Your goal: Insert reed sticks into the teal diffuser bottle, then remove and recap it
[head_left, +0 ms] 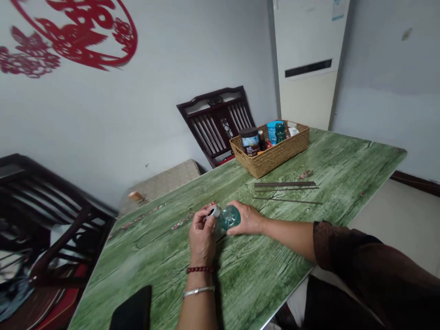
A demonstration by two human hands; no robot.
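Note:
Above the green wood-patterned table [165, 256], my right hand [250, 219] is wrapped round a see-through teal bottle [231, 217], its rounded end facing me. My left hand [202, 231] pinches a silver-grey cap [215, 211] with a dark opening, just left of the bottle. Whether the cap is joined to the bottle I cannot tell. Several thin dark brown sticks [285, 185] lie beyond my right hand.
A woven basket [275, 158] holding a dark-lidded jar [250, 142] and other containers stands at the back. A black flat object [132, 309] lies at the near left. Dark wooden chairs [220, 119] stand around the table.

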